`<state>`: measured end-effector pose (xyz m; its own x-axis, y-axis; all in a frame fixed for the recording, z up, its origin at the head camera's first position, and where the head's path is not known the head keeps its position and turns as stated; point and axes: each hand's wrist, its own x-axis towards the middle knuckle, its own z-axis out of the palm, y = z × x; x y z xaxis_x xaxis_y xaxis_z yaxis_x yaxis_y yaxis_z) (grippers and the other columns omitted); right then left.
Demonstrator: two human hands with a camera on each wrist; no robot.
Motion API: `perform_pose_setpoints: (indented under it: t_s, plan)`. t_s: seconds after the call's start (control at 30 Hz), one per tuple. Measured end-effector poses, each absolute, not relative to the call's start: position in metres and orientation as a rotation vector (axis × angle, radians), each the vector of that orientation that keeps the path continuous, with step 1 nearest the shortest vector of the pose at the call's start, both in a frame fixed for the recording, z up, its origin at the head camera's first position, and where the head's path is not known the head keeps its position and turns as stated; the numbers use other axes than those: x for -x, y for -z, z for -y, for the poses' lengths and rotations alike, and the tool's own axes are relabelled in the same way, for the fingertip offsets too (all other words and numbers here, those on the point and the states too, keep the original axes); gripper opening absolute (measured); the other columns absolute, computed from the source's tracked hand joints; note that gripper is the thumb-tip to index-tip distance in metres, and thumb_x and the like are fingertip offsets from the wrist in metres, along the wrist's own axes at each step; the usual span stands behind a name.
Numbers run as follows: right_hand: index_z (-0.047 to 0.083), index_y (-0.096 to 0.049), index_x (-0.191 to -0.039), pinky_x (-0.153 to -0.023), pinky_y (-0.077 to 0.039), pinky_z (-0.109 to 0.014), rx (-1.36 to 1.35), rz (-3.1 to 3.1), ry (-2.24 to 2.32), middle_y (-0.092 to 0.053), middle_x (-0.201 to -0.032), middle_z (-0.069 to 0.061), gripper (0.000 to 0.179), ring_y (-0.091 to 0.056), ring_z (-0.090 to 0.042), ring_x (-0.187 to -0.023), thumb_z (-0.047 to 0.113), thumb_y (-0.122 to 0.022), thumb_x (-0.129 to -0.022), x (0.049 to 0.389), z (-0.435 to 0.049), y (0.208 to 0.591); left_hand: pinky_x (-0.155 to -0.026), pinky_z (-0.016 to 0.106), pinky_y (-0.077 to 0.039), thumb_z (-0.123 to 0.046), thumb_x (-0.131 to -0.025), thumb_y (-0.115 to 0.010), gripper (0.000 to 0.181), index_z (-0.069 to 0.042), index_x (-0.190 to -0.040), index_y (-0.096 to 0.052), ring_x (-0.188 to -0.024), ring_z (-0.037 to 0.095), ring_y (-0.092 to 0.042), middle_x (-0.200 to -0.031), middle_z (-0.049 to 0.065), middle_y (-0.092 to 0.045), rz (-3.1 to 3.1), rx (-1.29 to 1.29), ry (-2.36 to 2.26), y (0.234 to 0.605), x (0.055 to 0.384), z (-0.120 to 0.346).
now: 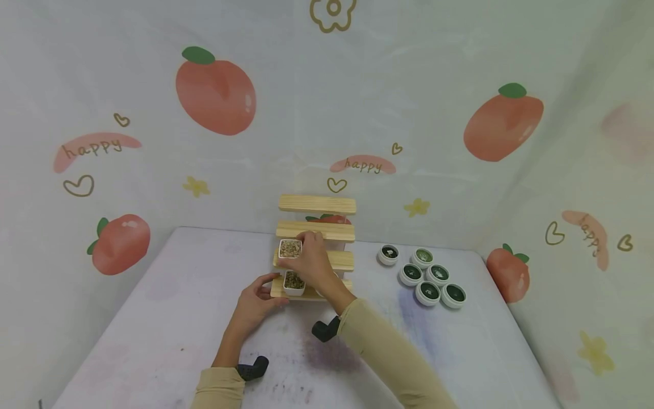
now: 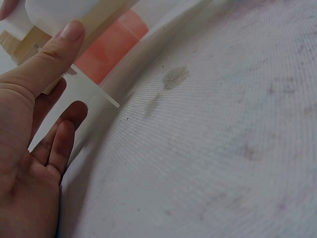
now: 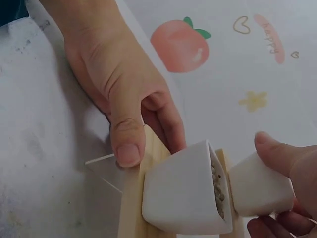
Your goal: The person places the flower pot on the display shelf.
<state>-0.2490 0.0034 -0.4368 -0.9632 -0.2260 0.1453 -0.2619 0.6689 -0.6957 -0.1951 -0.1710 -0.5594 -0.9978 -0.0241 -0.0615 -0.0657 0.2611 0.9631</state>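
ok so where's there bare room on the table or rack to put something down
The table is bare left of the left hand, and right of the right sleeve in front of the round cups. The top slat of the wooden rack is bare; its lower two are crowded toward the left by square pots, that hand and the right hand.

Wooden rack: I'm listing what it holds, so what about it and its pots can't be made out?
Head: the right hand and wrist hide lower parts of the rack.
Head: the fill in the lower pot is too small to identify.
Left wrist: the top edge crops a white pot.
Right wrist: the bottom edge cuts off the front board; the upper pot's own wall hides its fill.
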Motion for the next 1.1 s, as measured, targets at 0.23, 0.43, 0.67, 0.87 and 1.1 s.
perform_pose_setpoints:
  t_s: [0.23, 0.43, 0.67, 0.87, 1.1]
  plan:
    - [0.003, -0.051, -0.13, -0.093, -0.052, -0.036, -0.413, 2.832, -1.158, -0.049, -0.124, -0.015, 0.073, -0.053, -0.02, -0.1, 0.042, -0.087, -0.081, 0.249, -0.001, 0.436, -0.076, 0.024, -0.054, -0.031, -0.073, -0.093, 0.078, -0.022, -0.142, -0.058, -0.093, 0.017, -0.071, -0.109, 0.014, -0.073, -2.464, 0.077, -1.897, 0.559, 0.194, 0.17]
    - [0.003, -0.051, -0.132, -0.091, -0.052, -0.035, -0.405, 2.835, -1.15, -0.048, -0.123, -0.014, 0.074, -0.053, -0.019, -0.095, 0.043, -0.086, -0.081, 0.25, -0.001, 0.436, -0.077, 0.025, -0.054, -0.032, -0.073, -0.093, 0.077, -0.023, -0.142, -0.058, -0.094, 0.017, -0.071, -0.112, 0.015, -0.073, -2.453, 0.066, -1.9, 0.561, 0.194, 0.17]
    - [0.004, -0.05, -0.133, -0.089, -0.052, -0.035, -0.428, 2.827, -1.154, -0.05, -0.121, -0.013, 0.076, -0.053, -0.019, -0.095, 0.046, -0.086, -0.081, 0.248, -0.004, 0.436, -0.076, 0.024, -0.054, -0.032, -0.075, -0.092, 0.077, -0.021, -0.142, -0.057, -0.093, 0.016, -0.072, -0.111, 0.015, -0.073, -2.47, 0.042, -1.898, 0.56, 0.195, 0.172]
    - [0.005, -0.049, -0.137, -0.089, -0.051, -0.034, -0.443, 2.844, -1.176, -0.051, -0.122, -0.011, 0.08, -0.053, -0.017, -0.096, 0.049, -0.085, -0.081, 0.245, -0.01, 0.432, -0.075, 0.024, -0.054, -0.03, -0.075, -0.092, 0.075, -0.021, -0.141, -0.058, -0.092, 0.016, -0.072, -0.109, 0.016, -0.073, -2.469, 0.043, -1.911, 0.562, 0.195, 0.172]
    - [0.006, -0.045, -0.146, -0.094, -0.052, -0.04, -0.504, 2.802, -1.389, -0.05, -0.135, -0.01, 0.085, -0.057, -0.025, -0.114, 0.046, -0.084, -0.083, 0.237, -0.03, 0.425, -0.075, 0.025, -0.054, -0.03, -0.074, -0.092, 0.076, -0.022, -0.141, -0.058, -0.092, 0.017, -0.072, -0.108, 0.015, -0.073, -2.467, 0.04, -1.921, 0.563, 0.195, 0.17]
